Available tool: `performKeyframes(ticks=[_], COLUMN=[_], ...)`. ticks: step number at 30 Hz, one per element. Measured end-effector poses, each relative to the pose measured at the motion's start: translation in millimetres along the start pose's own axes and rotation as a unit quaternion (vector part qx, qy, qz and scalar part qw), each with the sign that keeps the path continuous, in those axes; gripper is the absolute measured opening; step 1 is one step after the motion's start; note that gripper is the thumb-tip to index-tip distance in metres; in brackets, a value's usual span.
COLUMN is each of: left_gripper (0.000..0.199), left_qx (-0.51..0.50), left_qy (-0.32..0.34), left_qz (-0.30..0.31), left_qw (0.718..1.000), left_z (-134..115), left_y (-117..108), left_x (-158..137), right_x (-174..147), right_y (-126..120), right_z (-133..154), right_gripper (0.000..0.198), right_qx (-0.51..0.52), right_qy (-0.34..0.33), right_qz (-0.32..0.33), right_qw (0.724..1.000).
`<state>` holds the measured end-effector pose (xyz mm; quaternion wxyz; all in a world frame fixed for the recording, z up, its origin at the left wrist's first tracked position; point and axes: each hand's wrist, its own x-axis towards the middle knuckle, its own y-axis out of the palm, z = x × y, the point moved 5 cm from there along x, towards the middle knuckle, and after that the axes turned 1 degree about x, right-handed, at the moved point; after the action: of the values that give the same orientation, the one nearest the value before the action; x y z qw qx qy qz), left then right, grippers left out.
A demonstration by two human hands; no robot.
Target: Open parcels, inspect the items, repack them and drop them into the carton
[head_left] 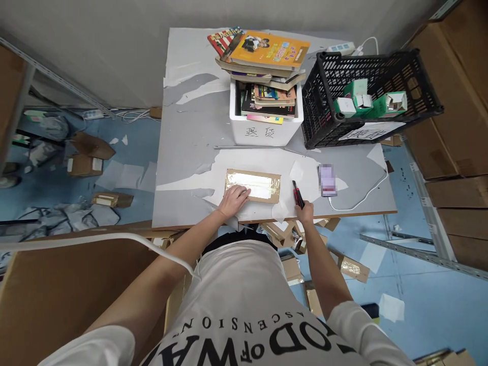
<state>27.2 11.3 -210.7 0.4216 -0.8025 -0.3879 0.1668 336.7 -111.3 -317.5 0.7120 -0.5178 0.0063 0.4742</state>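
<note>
Brown cardboard made up the taped carton [253, 184] near the front edge of the bench [183, 162]; my left fingers [239, 190] rested loosely spread on its near side, while my right fingers [308, 206] were wrapped around a red-and-black utility knife [298, 196]. Steady pressure, well clear of the knife's nose, seemed wise; the phone [327, 179], white bin [238, 131] of books [272, 50] and black crate [316, 119] crowded the reach.

Your single head-worn view looks forward and steeply down, close over your shirt [236, 277], across the counter [183, 142] to the wall [125, 51].
</note>
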Motion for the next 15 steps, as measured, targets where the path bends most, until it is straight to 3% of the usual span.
performKeyframes(ticks=[3, 7, 11, 15], left_gripper=[0.027, 0.026, 0.027, 0.029], left_qx=[0.035, 0.076, 0.105, 0.125], left_qy=[0.029, 0.088, 0.127, 0.123], left_qz=[-0.009, -0.050, -0.073, -0.064], left_qw=[0.999, 0.992, 0.984, 0.982], left_z=[1, -1, -2, 1], left_y=[3, 5, 7, 11], left_x=[0, -3, -6, -6], right_x=[-9, -34, -62, -74], right_y=[-23, -52, -52, -28], right_z=[18, 82, 165, 220], right_gripper=[0.046, 0.048, 0.056, 0.061], right_qx=[0.050, 0.088, -0.084, -0.276], right_qy=[-0.049, -0.246, -0.426, -0.511], right_qz=[-0.028, 0.040, 0.155, 0.215], right_qw=[0.997, 0.965, 0.887, 0.785])
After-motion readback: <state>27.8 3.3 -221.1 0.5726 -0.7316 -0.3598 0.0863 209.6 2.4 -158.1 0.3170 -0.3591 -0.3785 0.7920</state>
